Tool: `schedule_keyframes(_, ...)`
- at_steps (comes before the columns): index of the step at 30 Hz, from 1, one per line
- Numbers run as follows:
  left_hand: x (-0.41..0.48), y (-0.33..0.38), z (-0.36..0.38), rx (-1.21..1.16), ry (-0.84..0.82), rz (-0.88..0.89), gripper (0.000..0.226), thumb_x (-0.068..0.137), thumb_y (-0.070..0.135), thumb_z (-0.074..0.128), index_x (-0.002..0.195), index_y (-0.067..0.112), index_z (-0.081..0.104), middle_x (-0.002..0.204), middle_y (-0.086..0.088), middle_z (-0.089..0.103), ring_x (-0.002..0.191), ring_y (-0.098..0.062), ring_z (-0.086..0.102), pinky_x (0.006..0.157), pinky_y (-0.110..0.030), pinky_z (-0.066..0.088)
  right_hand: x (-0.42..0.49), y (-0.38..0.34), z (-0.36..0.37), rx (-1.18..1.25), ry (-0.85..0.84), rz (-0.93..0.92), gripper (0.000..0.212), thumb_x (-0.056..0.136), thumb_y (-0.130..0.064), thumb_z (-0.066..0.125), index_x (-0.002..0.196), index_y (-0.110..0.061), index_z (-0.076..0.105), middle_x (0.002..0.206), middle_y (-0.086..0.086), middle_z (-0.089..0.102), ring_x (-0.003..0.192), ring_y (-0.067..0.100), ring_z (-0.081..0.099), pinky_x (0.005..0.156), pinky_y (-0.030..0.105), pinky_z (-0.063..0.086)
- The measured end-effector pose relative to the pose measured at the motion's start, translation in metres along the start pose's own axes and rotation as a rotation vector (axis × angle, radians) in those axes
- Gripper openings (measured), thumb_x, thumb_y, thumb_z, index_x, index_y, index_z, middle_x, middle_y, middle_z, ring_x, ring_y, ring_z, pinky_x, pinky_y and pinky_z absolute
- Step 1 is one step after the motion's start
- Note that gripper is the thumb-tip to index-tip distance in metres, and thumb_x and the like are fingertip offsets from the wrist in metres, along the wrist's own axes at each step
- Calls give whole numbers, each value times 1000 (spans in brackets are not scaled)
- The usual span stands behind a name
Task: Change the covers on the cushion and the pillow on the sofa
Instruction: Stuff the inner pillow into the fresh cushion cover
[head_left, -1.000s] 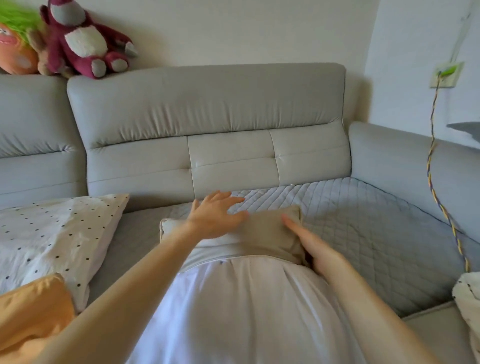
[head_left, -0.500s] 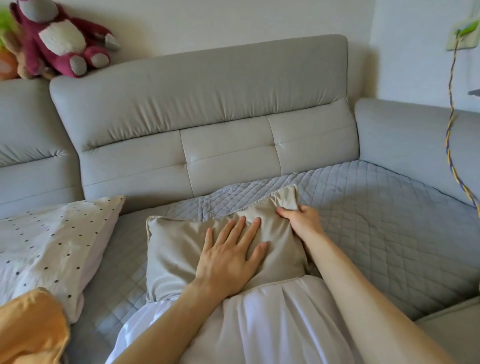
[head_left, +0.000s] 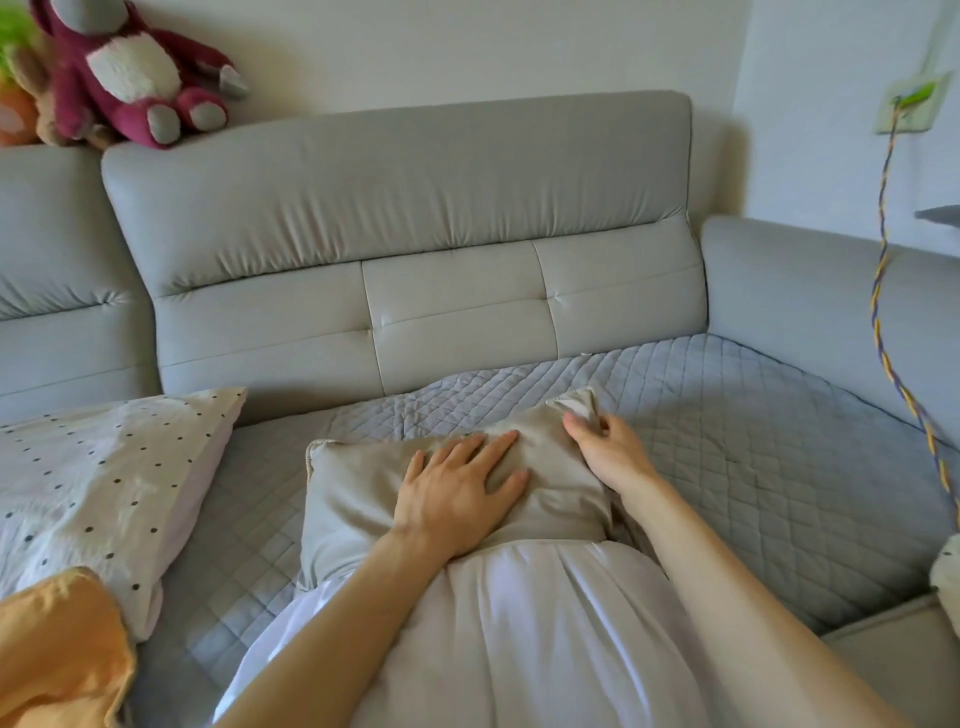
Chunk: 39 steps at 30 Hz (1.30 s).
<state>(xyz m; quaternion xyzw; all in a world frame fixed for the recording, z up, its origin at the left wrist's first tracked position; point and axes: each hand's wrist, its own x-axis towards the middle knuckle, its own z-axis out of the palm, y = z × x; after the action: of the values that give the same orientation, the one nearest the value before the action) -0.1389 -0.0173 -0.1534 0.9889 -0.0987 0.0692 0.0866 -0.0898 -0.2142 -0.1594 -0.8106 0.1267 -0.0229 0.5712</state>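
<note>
Cover change on the grey sofa: a person's left hand lies flat, fingers straight and spread, pressing on the middle of a beige cover. Just beyond its fingertips the right hand curls thumb and fingers round the cover's far corner, pinching it. The cover sits on the quilted seat pad under both hands. Behind the left wrist, toward the person, a white inner cushion bulges out of the cover's gathered mouth, so the cover appears only partly on. Whether it is going on or coming off cannot be told. Either way the step likely goes best with the flat palm pinning the filling while the corner is drawn square and taut, not yanked. A polka-dot pillow lies well out to the left hand's outer side, untouched.
</note>
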Motion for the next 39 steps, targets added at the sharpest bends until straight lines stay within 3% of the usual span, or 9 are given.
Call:
schedule_keyframes(5, 24, 12, -31, 86, -6, 40, 48, 92, 66, 40, 134, 46, 47, 134, 10, 53, 127, -17, 47, 103, -38, 37, -71, 13, -48, -289, -141, 56, 81, 80, -80, 51, 133, -18, 49, 132, -2, 57, 114, 18, 55, 88, 31, 42)
schedule_keyframes(10, -5, 55, -58, 53, 128, 515, 23, 92, 50, 51, 105, 36, 65, 98, 17, 54, 105, -10, 52, 82, -28, 44, -131, 37, -85, -634, -366, 222, 105, 65, -99, 33, 131, -19, 56, 122, -3, 64, 106, 17, 62, 81, 27, 48)
schedule_keyframes(19, -7, 79, -70, 705, -230, 463, 28, 91, 18, 50, 119, 23, 52, 113, 3, 59, 103, -23, 61, 70, -34, 41, -167, 29, -54, 5, -385, 148, 44, 77, -66, 69, 113, -43, 60, 114, -18, 62, 99, 2, 60, 82, 21, 49)
schedule_keyframes(23, -13, 76, -86, 932, -66, 666, 14, 92, 7, 54, 90, 20, 55, 70, -4, 45, 64, -20, 55, 52, -28, 31, -174, 34, -52, 596, -576, 171, 45, 74, -41, 82, 116, -30, 69, 119, 4, 71, 108, 24, 68, 98, 42, 52)
schedule_keyframes(25, -8, 69, -93, 887, 12, 673, 6, 86, 15, 66, 82, 18, 62, 67, -7, 51, 58, -19, 57, 49, -27, 30, -179, 33, -42, 716, -544, 65, 38, 76, -31, 82, 112, -32, 73, 120, 4, 71, 106, 17, 69, 88, 32, 56)
schedule_keyframes(30, 6, 48, -106, 490, -148, 359, 25, 101, 45, 39, 107, 34, 61, 104, 0, 65, 100, -27, 62, 79, -34, 48, -196, 18, 16, 517, -179, -318, 72, 77, -6, 78, 131, -43, 49, 121, -38, 59, 116, -16, 52, 93, 10, 44)
schedule_keyframes(33, 4, 42, -116, 335, -113, 327, 20, 97, 47, 47, 100, 37, 64, 102, 7, 68, 99, -22, 62, 80, -32, 46, -188, -1, 63, 305, -163, -414, 79, 78, -49, 52, 150, -33, 27, 156, -14, 34, 143, -2, 29, 119, 27, 25)
schedule_keyframes(35, -6, 40, -118, 241, -106, 314, 16, 95, 45, 52, 89, 34, 62, 96, 7, 69, 95, -20, 62, 78, -30, 44, -172, -5, 93, -15, -101, -466, 83, 81, -51, 33, 155, -17, 19, 162, 3, 22, 150, 16, 21, 122, 29, 18)
schedule_keyframes(39, -39, 35, -94, 210, -109, 284, 26, 97, 43, 47, 82, 25, 58, 83, 5, 64, 90, -20, 60, 79, -32, 40, -124, 1, 106, -569, 50, -431, 34, 98, -15, 40, 126, -10, 58, 128, 13, 62, 115, 32, 60, 82, 39, 47)
